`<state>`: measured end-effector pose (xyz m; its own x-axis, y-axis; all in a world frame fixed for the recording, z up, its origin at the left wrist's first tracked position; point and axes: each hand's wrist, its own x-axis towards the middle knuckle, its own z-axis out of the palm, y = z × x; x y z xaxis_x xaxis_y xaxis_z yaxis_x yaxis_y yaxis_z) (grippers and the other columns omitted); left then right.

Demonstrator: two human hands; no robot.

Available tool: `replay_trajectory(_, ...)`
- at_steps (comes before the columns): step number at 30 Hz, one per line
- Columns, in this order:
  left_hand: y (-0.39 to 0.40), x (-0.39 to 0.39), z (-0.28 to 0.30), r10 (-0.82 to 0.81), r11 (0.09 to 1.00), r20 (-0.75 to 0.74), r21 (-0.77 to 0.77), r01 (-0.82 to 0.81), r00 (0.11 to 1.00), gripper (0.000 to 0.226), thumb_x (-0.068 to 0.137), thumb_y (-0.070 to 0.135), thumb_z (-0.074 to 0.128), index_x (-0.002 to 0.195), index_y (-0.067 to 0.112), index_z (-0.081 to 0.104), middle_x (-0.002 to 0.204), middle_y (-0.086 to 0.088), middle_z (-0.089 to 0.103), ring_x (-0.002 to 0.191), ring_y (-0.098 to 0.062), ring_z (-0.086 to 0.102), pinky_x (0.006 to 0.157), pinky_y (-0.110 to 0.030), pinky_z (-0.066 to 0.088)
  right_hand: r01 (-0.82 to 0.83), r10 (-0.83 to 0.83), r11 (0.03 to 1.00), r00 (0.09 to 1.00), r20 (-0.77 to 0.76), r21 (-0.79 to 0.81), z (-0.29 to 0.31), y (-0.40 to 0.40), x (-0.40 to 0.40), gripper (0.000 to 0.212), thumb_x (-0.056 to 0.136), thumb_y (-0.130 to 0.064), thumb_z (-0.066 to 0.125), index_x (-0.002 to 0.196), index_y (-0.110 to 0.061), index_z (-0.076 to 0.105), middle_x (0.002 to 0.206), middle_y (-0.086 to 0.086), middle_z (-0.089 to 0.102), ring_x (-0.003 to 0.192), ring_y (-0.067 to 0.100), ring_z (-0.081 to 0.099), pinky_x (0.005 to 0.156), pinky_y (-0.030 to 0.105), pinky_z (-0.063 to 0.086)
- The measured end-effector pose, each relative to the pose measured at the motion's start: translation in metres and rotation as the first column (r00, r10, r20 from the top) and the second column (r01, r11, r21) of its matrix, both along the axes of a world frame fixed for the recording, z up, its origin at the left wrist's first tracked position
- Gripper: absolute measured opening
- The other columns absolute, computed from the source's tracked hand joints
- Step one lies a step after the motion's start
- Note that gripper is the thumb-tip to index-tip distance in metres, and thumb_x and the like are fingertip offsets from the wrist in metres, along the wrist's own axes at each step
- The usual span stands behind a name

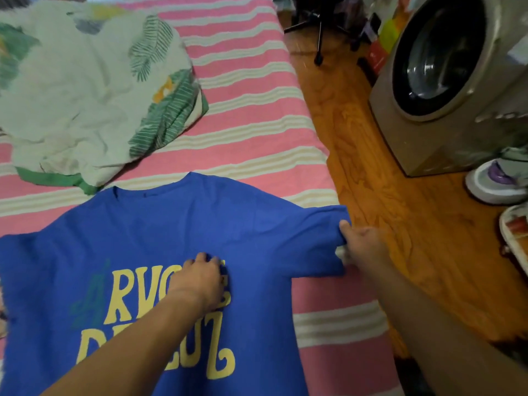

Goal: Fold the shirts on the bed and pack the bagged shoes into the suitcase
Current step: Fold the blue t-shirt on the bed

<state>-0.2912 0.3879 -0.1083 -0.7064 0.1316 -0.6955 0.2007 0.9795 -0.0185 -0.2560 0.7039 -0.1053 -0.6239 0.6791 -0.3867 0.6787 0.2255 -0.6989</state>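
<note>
Shirts on bed: two, left grip (pixel 201 277) flat on blue one (pixel 160 241), right grip (pixel 361 242) pinching sleeve (pixel 323 224)

Blue shirt (pixel 160 241) lies flat on the bed (pixel 257 115); left hand (pixel 200 278) presses its middle, right hand (pixel 360 242) pinches its sleeve.

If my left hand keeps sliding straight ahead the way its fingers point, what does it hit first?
Probably nothing but more blue shirt: the left hand points toward the collar, then bare striped sheet.
</note>
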Motion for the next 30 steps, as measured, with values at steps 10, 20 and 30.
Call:
replay_trajectory(10,0.171,-0.102,0.035,-0.256,0.705,-0.463,0.511,0.491,0.849,0.026,0.098,0.017,0.056,0.122,0.022,0.066,0.114,-0.003,0.064,0.106,-0.028,0.059,0.084,-0.042,0.052,0.039,-0.034,0.986,0.999,-0.032,0.163,-0.008,-0.031,0.035,0.039,0.079,-0.052,0.071,0.079,-0.018,0.053,0.081,0.004,0.058,0.070,0.019,0.055,0.057,0.027,0.038)
replay_trajectory(20,0.260,-0.116,0.047,-0.358,0.726,-0.020,0.622,0.292,0.933,0.025,0.092,0.025,0.074,0.079,0.017,0.054,0.075,0.004,0.054,0.072,-0.013,0.050,0.066,-0.025,0.039,-0.055,0.078,0.991,0.978,-0.194,0.124,0.002,-0.039,0.079,0.047,0.072,-0.022,0.084,0.061,-0.029,0.039,0.078,-0.012,0.042,0.070,0.006,0.044,0.062,0.018,0.030)
replay_trajectory(30,0.247,-0.125,0.040,-0.465,0.742,-0.070,0.512,0.432,0.882,0.030,0.096,0.001,0.054,0.118,0.014,0.069,0.121,-0.002,0.065,0.110,-0.019,0.058,0.099,-0.025,0.043,-0.068,0.049,0.982,0.993,0.111,0.175,0.004,-0.029,0.117,0.022,0.089,-0.037,0.063,0.077,-0.025,0.049,0.089,-0.009,0.045,0.088,0.013,0.042,0.077,0.032,0.038)
